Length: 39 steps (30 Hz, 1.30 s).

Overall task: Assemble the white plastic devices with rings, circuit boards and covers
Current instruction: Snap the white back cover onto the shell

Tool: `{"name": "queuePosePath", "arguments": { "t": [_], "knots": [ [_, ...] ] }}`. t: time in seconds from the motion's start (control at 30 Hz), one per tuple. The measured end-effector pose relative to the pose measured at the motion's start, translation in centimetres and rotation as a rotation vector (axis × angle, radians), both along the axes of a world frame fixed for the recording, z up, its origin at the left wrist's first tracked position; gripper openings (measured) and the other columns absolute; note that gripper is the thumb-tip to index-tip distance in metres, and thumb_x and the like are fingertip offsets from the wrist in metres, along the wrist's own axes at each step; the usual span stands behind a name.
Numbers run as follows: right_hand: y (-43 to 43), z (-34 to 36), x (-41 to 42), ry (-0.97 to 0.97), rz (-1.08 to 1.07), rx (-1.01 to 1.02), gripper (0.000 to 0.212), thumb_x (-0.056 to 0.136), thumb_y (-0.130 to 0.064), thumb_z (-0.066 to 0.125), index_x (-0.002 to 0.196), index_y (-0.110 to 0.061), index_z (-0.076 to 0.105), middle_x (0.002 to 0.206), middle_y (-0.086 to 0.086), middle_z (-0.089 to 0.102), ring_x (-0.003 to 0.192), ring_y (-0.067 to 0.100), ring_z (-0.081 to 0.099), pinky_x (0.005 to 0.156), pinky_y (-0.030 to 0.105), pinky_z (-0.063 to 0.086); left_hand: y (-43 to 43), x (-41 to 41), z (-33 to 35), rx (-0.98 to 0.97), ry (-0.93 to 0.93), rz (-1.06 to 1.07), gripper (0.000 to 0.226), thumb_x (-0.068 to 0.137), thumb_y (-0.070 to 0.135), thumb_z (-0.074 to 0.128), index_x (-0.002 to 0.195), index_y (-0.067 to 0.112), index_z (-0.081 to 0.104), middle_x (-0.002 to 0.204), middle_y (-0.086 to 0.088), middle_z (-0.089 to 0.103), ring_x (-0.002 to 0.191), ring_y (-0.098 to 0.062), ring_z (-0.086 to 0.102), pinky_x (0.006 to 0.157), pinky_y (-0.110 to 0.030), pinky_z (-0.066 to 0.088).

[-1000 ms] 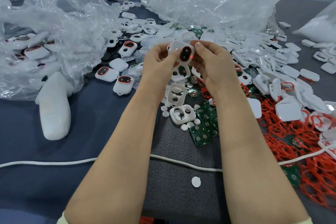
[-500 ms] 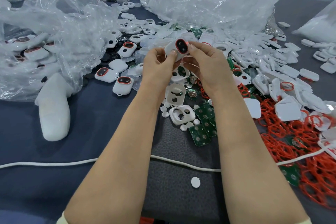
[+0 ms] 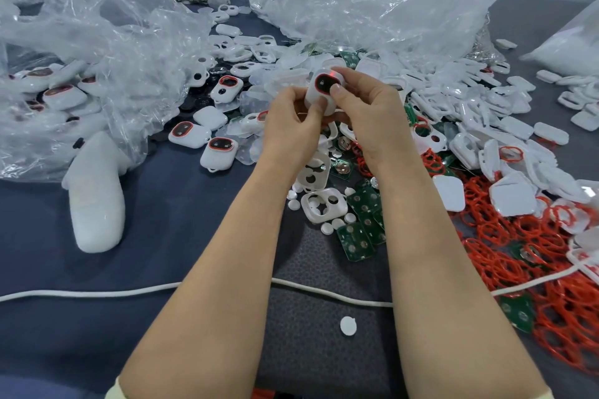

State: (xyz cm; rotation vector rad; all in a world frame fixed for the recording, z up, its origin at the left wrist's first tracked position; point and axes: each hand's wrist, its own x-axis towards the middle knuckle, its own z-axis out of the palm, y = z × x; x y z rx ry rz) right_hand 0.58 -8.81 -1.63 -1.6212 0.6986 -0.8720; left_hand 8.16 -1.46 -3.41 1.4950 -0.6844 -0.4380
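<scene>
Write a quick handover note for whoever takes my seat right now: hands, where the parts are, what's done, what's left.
Hands: left hand and right hand both pinch one white device, red ring and dark face up, held above the parts.
Finished devices lie on the cloth to the left; more sit in the clear bag.
Parts: empty shells and circuit boards in the middle, red rings and white covers to the right.
Done: the held device looks closed up.
Left: set it with the finished ones, then assemble the loose parts.
</scene>
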Motion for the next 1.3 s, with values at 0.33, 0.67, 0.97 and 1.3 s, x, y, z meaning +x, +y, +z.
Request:
{"name": "queuePosePath", "arguments": {
  "t": [0.33,0.67,0.97,1.3],
  "knots": [
    [0.09,-0.09,-0.27,0.051,-0.063,-0.148,0.008,0.089,-0.018,0.065,0.094,-0.013,0.066,0.095,0.012,0.07,0.093,0.027,0.065,0.089,0.043,0.052,0.05,-0.22,-0.04,-0.029,0.023,-0.066,0.023,0.095,0.012,0.059,0.112,-0.004,0.058,0.104,-0.022,0.068,0.095,-0.034,0.068,0.088,-0.051,0.054],
    [0.12,-0.31,-0.26,0.019,0.025,-0.107,0.01,0.088,-0.015,0.065,0.098,-0.014,0.069,0.094,0.008,0.072,0.09,0.021,0.067,0.088,0.037,0.055,0.22,0.09,0.01,-0.017,-0.001,-0.04,0.013,0.096,0.011,0.057,0.106,0.004,0.059,0.103,-0.018,0.069,0.095,-0.029,0.069,0.087,-0.044,0.056],
    [-0.03,-0.43,-0.2,0.023,0.018,-0.112,0.011,0.088,-0.013,0.064,0.098,-0.016,0.068,0.096,0.008,0.072,0.094,0.023,0.068,0.092,0.043,0.053,0.08,0.03,-0.07,-0.034,0.032,-0.035,0.011,0.095,0.01,0.058,0.104,0.004,0.06,0.098,-0.018,0.069,0.09,-0.027,0.069,0.085,-0.04,0.057],
    [0.02,-0.4,-0.25,0.03,0.021,-0.117,0.014,0.089,-0.015,0.063,0.101,-0.014,0.069,0.096,0.006,0.072,0.093,0.02,0.067,0.092,0.041,0.053,0.23,-0.07,0.02,-0.009,-0.017,-0.025,0.005,0.094,0.012,0.059,0.091,0.016,0.058,0.093,-0.011,0.069,0.09,-0.026,0.069,0.085,-0.042,0.057]
  ]
}}
